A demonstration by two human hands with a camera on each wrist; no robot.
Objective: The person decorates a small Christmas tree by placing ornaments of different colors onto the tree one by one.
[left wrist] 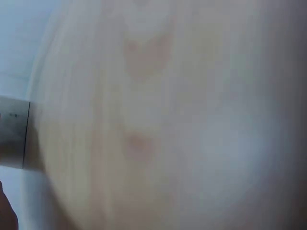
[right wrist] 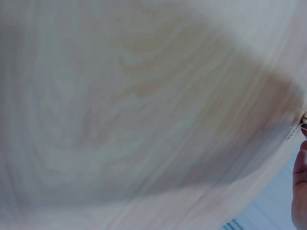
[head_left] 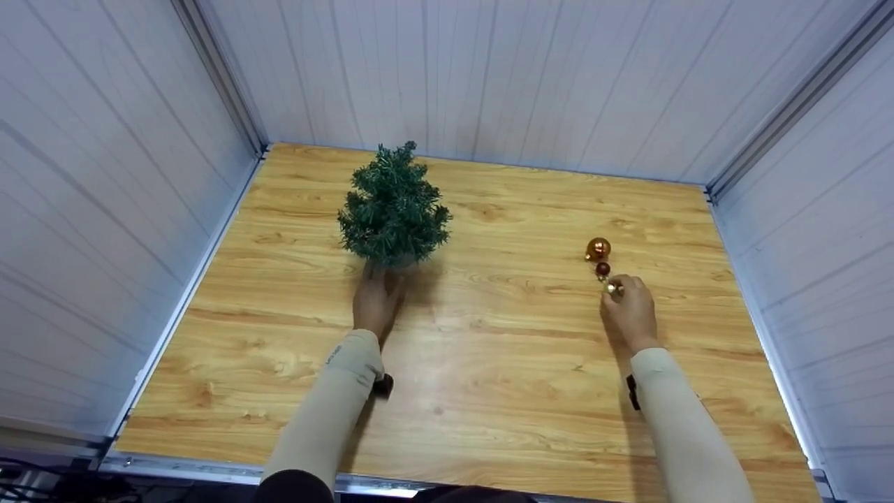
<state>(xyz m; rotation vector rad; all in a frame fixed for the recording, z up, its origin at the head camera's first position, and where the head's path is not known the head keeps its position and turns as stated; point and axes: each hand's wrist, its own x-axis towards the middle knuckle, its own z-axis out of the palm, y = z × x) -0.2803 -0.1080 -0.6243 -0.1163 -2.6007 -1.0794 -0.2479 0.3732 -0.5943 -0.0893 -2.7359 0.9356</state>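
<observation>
A small artificial Christmas tree [head_left: 394, 209] stands upright left of the table's middle. My left hand [head_left: 375, 300] grips it low down, at its base [left wrist: 13, 134]; the branches hide the fingertips in the head view. Over on the right, my right hand [head_left: 632, 311] pinches a small shiny gold bauble [head_left: 611, 288] between thumb and fingers. Just beyond those fingers lie a small dark red bauble [head_left: 603, 268] and a larger copper-coloured bauble [head_left: 598, 249]. In the right wrist view only some fingers [right wrist: 300, 177] show at the right edge.
The wood-grain table [head_left: 489, 363] is enclosed by white panel walls [head_left: 461, 77] at the back and both sides. A metal edge strip [head_left: 188, 469] runs along its front. Dark cables [head_left: 42, 482] lie beyond the front left corner.
</observation>
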